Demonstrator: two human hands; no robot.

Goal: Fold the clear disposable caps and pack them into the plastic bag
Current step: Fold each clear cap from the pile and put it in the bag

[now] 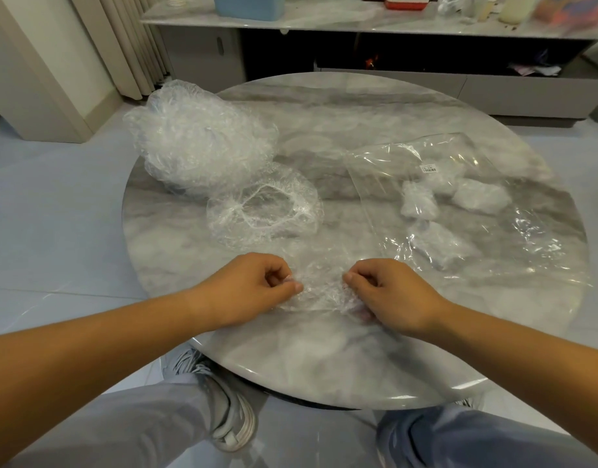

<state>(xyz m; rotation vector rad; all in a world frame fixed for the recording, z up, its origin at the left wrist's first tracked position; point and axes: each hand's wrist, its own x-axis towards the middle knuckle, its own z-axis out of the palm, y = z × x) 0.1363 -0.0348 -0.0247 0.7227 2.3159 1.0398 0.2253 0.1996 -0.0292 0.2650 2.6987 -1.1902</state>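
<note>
I see my left hand (257, 287) and right hand (388, 293) each pinching an end of one clear cap (319, 288) stretched between them on the table (324, 366). Another cap (263, 207) lies beyond my left hand; the plastic bag (459, 211), holding folded caps, lies beyond my right.

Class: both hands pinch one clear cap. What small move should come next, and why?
Probably bring the left hand across to the right hand, folding the crumpled clear disposable cap in half: each hand pinches one end of it, and it is not yet as compact as the folded white bundles inside the clear plastic bag.
</note>
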